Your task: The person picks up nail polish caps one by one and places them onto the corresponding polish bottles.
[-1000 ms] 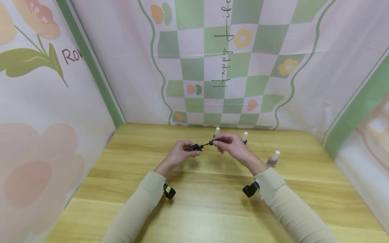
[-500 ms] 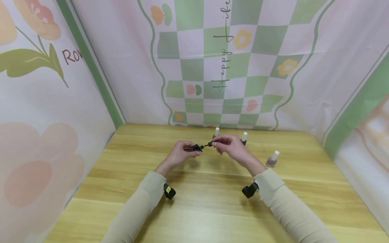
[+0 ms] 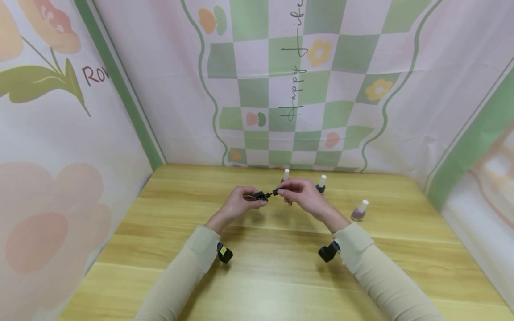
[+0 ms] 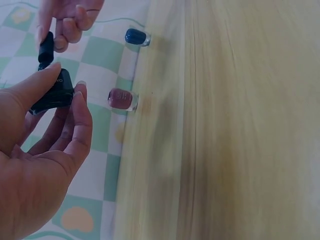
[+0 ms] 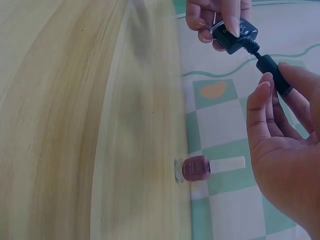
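Note:
Between the thumb and fingers of my left hand (image 3: 237, 203) is a black nail polish bottle (image 4: 57, 92), tilted with its neck toward the right hand. My right hand (image 3: 303, 196) pinches the black brush cap (image 5: 274, 74) by its sides. In the right wrist view the cap stands a short way off the bottle's neck, its thin dark stem running into the opening. Both hands are held above the table. The brush tip is hidden inside the bottle.
Behind the right hand stand a mauve-pink polish bottle (image 5: 196, 168) and a dark blue one (image 3: 320, 188), both white-capped. A purple polish bottle (image 3: 358, 214) is right of them on the wooden table (image 3: 257, 276). A patterned cloth (image 3: 257, 89) hangs behind.
My right hand has moved slightly left and down with the brush cap, so the gap between cap and bottle is shorter. The left hand has hardly moved.

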Tool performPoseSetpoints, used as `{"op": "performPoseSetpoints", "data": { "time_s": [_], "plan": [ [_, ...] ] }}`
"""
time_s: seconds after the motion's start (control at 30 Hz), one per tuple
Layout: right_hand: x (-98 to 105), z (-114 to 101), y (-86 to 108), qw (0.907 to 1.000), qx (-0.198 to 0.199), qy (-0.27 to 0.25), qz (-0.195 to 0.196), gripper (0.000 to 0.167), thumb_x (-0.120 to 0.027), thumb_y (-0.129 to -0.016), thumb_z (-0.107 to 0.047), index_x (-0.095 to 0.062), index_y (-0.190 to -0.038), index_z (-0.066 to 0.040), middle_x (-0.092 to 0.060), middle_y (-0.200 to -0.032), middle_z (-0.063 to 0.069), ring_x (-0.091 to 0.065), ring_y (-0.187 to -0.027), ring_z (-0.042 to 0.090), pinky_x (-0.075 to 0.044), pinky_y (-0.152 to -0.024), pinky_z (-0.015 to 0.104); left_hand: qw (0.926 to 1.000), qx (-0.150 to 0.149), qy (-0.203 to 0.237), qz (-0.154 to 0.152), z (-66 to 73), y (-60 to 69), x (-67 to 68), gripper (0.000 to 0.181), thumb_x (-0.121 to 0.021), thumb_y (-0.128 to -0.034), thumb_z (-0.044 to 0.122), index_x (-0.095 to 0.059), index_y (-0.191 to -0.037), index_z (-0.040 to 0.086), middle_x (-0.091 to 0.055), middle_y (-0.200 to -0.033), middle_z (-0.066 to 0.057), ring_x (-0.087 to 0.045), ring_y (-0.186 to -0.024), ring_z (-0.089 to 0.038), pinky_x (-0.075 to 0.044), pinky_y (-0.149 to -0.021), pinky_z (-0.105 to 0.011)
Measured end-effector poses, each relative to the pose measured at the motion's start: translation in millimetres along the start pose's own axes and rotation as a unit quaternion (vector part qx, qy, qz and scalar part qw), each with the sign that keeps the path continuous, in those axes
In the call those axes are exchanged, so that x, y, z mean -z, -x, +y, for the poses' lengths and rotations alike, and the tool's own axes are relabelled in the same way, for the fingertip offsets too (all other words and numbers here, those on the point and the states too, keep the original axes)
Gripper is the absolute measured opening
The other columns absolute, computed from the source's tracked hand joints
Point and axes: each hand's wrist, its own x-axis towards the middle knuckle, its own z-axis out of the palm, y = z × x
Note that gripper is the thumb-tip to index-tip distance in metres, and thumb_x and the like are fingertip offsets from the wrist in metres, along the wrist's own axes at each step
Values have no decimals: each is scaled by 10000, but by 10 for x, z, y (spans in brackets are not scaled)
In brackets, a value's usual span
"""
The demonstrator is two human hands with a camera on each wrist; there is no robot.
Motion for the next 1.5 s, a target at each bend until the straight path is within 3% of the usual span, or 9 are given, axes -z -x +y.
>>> {"op": "performPoseSetpoints", "data": {
  "time_s": [0.2,0.53,0.77,1.2,1.5],
  "plan": [
    [-13,12,-15,10000,61,2,-17,298,-672,-1014,-211,-686,-1231,-6,-674,-907,123,-609,-871,482,-573,-733,447,10000,-7,-17,-44,17,-10,-9,226,-813,-895,169,-738,-1068,47,-725,-1046,-84,-722,-946,-216,-601,-873,-340],
    [-56,6,-19,9999,10,-81,-104,244,-674,-1013,-211,-709,-1191,-47,-654,-968,264,-592,-883,518,-562,-763,540,10000,25,-20,-42,0,-30,-32,212,-822,-885,157,-739,-1043,43,-725,-1027,-79,-727,-934,-206,-597,-867,-336],
    [-52,18,-17,9998,-92,-33,-154,275,-674,-1014,-223,-707,-1207,-30,-680,-917,134,-621,-848,441,-552,-777,576,9999,-32,-109,-39,13,-19,-46,198,-827,-882,158,-749,-1031,55,-723,-1013,-74,-724,-920,-205,-595,-854,-343],
    [-67,5,-14,9996,-114,67,-247,261,-679,-1011,-243,-720,-1184,-51,-678,-932,133,-630,-853,428,-556,-794,595,9998,-88,-153,-43,0,-13,-60,185,-825,-886,165,-754,-1021,61,-722,-1010,-69,-726,-924,-202,-595,-858,-340],
    [-71,19,-34,9993,-164,141,-314,262,-679,-1011,-244,-746,-1126,-19,-696,-855,129,-629,-827,462,-580,-752,553,9997,-67,-229,-38,-40,-14,-63,179,-832,-880,178,-756,-1003,71,-719,-1009,-60,-716,-911,-198,-594,-846,-336]
  ]
}}
